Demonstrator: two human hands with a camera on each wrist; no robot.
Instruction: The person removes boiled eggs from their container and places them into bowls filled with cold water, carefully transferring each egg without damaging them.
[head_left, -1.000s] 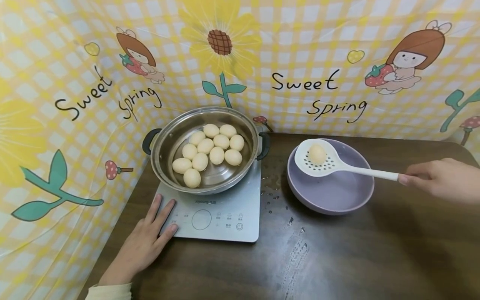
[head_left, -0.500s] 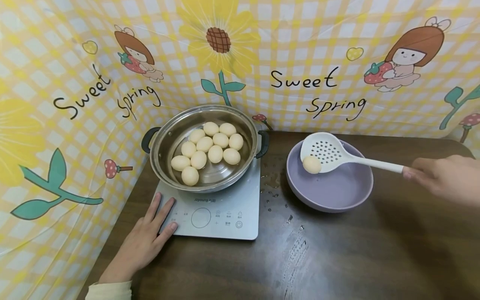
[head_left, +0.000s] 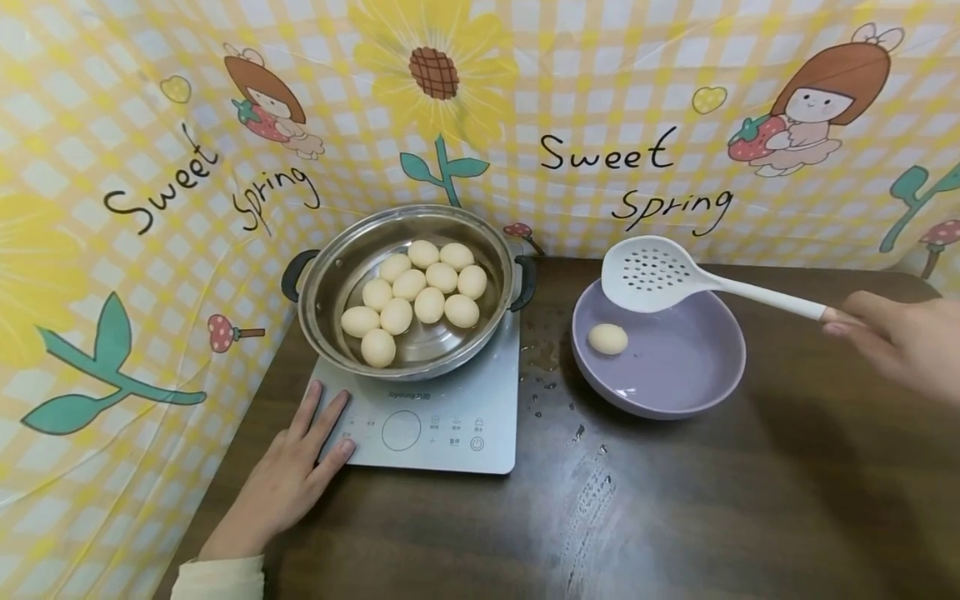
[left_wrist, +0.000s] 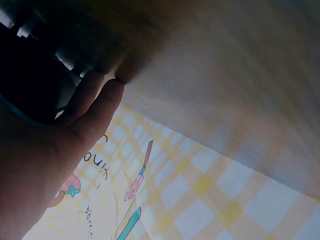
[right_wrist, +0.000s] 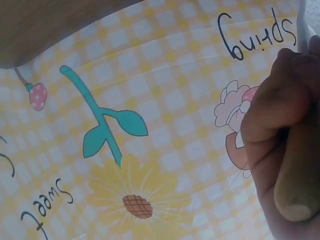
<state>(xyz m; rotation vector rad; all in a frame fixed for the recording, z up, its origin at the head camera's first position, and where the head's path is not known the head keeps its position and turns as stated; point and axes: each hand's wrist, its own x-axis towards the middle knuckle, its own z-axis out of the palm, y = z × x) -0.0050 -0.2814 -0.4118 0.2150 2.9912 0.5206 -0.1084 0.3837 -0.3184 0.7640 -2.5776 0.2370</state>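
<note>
My right hand (head_left: 900, 337) grips the handle of a white slotted skimmer (head_left: 656, 273), whose perforated head hangs over the back of a purple bowl (head_left: 675, 400) and carries nothing. One pale egg (head_left: 608, 339) lies inside the bowl at its left. The curled right hand (right_wrist: 280, 120) shows at the right of its wrist view, around the handle. My left hand (head_left: 281, 483) rests with spread fingers on the left front edge of a white induction cooktop (head_left: 450, 450). A steel pot (head_left: 315, 333) on the cooktop holds several pale eggs (head_left: 408, 285).
The brown table (head_left: 675, 517) has water drops between the cooktop and the bowl. Black handles stick out at both sides of the pot. A yellow checked cloth (head_left: 600, 83) with printed figures covers the walls behind and to the left.
The egg has rolled off the skimmer into the purple bowl. My right hand has lifted the skimmer up and back from it. The left hand stays on the cooktop.
</note>
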